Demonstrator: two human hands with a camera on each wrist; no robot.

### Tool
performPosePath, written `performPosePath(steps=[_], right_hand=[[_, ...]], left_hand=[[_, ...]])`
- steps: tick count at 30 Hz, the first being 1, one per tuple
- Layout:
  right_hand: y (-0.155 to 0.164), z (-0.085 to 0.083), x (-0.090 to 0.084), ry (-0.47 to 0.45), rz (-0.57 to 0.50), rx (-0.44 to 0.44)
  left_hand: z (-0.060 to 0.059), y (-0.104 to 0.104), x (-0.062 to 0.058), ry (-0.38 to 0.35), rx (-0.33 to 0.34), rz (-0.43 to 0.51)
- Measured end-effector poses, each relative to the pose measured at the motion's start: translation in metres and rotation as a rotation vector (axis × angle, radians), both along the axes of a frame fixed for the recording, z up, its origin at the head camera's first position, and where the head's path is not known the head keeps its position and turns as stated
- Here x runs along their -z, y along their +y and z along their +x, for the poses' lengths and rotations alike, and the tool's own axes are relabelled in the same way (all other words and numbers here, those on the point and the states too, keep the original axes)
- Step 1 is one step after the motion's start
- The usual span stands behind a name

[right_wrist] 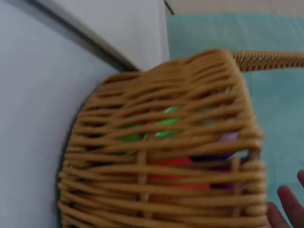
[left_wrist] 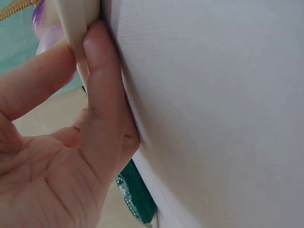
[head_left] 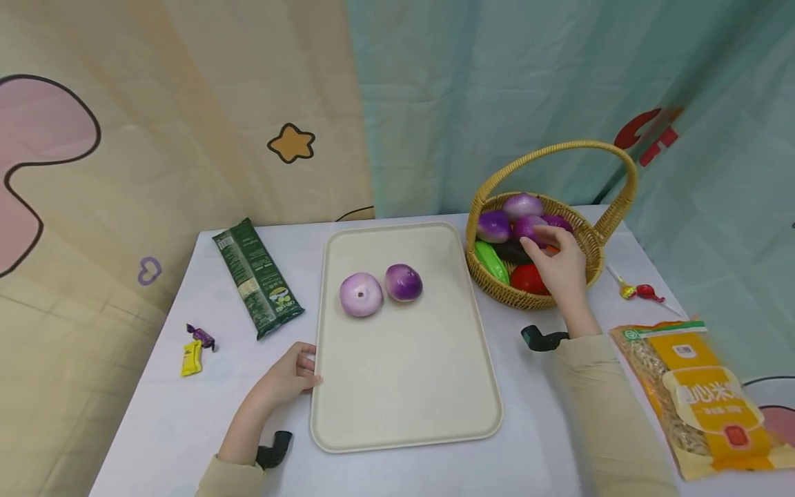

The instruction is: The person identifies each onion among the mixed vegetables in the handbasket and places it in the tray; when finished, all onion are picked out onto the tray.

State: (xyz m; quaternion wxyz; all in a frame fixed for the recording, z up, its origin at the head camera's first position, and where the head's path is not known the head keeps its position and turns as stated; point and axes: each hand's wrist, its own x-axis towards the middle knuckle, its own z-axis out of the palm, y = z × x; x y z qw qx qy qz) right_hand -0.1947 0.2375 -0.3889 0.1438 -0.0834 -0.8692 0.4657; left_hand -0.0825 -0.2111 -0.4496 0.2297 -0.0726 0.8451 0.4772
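A cream tray (head_left: 406,379) lies on the white table with a pale purple onion (head_left: 361,295) and a darker purple, round vegetable (head_left: 404,283) on it. My left hand (head_left: 288,376) pinches the tray's left rim; the left wrist view shows the thumb (left_wrist: 38,80) and a finger on that edge. Over the wicker basket (head_left: 512,298), my right hand (head_left: 562,266) reaches in with fingers apart, close to a purple onion (head_left: 528,228). The basket also holds a green vegetable (head_left: 491,260), a red one (head_left: 528,279) and other purple ones. Fingertips (right_wrist: 289,202) show past the basket rim in the right wrist view.
The basket's tall handle (head_left: 559,146) arches behind my right hand. A green packet (head_left: 257,279) and wrapped candies (head_left: 192,357) lie left of the tray. On the right are lollipops (head_left: 646,293) and a yellow noodle bag (head_left: 708,400). Curtains hang behind the table.
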Motion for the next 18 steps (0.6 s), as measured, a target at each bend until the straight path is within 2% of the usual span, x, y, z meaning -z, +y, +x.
performPosePath(steps=[4, 7, 14, 18], right_hand=[[0.01, -0.01, 0.01, -0.059, 0.02, 0.093], [0.014, -0.016, 0.017, -0.089, 0.029, 0.12], [0.015, -0.027, 0.028, -0.147, 0.057, 0.091], [0.017, -0.031, 0.029, -0.141, 0.076, 0.092]], left_hand=[[0.0, -0.001, 0.001, -0.003, 0.001, -0.002], [0.0, -0.001, 0.002, -0.008, -0.004, 0.001], [0.001, 0.0, 0.003, -0.021, -0.011, -0.009], [0.0, -0.001, 0.002, -0.019, -0.009, -0.006]])
